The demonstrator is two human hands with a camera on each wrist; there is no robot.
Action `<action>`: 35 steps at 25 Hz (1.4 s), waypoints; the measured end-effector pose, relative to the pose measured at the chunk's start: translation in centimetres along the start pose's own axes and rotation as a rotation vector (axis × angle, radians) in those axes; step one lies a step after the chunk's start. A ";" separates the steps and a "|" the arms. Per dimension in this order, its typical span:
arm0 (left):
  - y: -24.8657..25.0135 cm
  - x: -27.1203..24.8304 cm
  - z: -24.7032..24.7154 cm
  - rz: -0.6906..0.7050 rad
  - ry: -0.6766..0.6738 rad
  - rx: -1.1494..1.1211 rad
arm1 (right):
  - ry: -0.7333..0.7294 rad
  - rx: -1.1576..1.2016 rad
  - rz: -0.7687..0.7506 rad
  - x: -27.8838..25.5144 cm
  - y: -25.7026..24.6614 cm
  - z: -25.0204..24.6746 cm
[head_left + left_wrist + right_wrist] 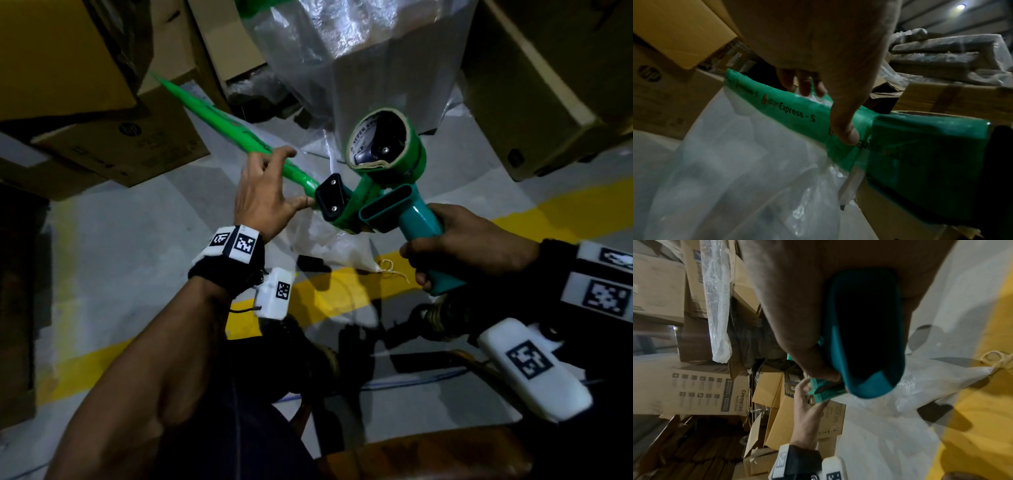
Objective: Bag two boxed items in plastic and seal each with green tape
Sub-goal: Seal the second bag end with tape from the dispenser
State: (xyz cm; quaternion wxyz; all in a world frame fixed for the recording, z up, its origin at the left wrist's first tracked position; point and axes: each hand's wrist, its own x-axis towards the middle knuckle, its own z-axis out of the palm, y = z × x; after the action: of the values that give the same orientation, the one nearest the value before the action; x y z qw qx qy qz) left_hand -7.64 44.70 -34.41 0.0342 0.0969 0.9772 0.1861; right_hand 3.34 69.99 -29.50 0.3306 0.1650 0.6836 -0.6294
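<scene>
Pinching the tape [222,116] with the left hand [263,195] while the right hand [469,246] grips the dispenser [383,178], it may twist and stick to itself.

Tape gun [383,192] sits dead centre, right hand [469,246] behind it on the handle, left hand [265,198] to its left on the tape [219,120] running off up-left. Bagged box [376,68] stands beyond, cartons [102,137] left, another carton [548,85] right, floor [137,240] beneath.
</scene>
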 end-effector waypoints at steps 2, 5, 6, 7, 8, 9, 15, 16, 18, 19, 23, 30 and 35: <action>0.1 0.4 -0.2 0.188 -0.051 0.105 | -0.007 -0.006 0.006 0.0 0.0 0.0; -0.2 0.7 0.0 0.310 -0.183 0.089 | -0.015 -0.011 0.015 0.0 -0.1 0.1; -0.5 0.8 0.0 0.307 -0.200 0.081 | -0.019 -0.022 0.018 -0.1 -0.2 0.1; -0.8 0.8 -0.3 0.300 -0.206 0.088 | -0.023 -0.027 0.019 -0.2 -0.3 0.3; -1.2 0.8 -0.7 0.299 -0.200 0.097 | -0.025 -0.027 0.019 -0.3 -0.4 0.4; -1.5 0.9 -1.2 0.299 -0.184 0.103 | -0.020 -0.021 0.018 -0.4 -0.5 0.4; -2.3 0.9 -2.6 0.307 -0.117 0.094 | -0.013 0.030 0.011 -1.4 -2.2 -0.6; -2.6 0.9 -2.7 0.289 -0.112 0.085 | -0.028 0.038 0.018 -1.8 -2.4 -0.7; -3.3 1.0 -2.9 0.243 -0.112 0.073 | -0.057 0.047 0.039 -2.7 -2.7 -1.1; -3.6 0.9 -3.0 0.226 -0.104 0.064 | -0.075 0.041 0.046 -3.0 -3.0 -1.3; -3.5 1.0 -3.4 0.195 -0.068 0.018 | -0.136 0.012 0.071 -3.6 -4.3 -2.1; -2.9 0.5 -3.6 0.205 -0.078 0.034 | -0.249 -0.268 0.089 -2.2 -5.7 -1.9; -2.8 0.1 -3.6 0.209 -0.126 0.055 | -0.234 -0.542 0.062 -0.6 -6.4 -1.2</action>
State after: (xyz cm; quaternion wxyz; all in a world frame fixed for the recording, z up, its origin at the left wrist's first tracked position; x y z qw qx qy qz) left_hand -8.64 40.91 -32.15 0.0735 0.2108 0.9623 0.1555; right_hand -0.65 70.28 -24.32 0.4582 0.0176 0.7786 -0.4284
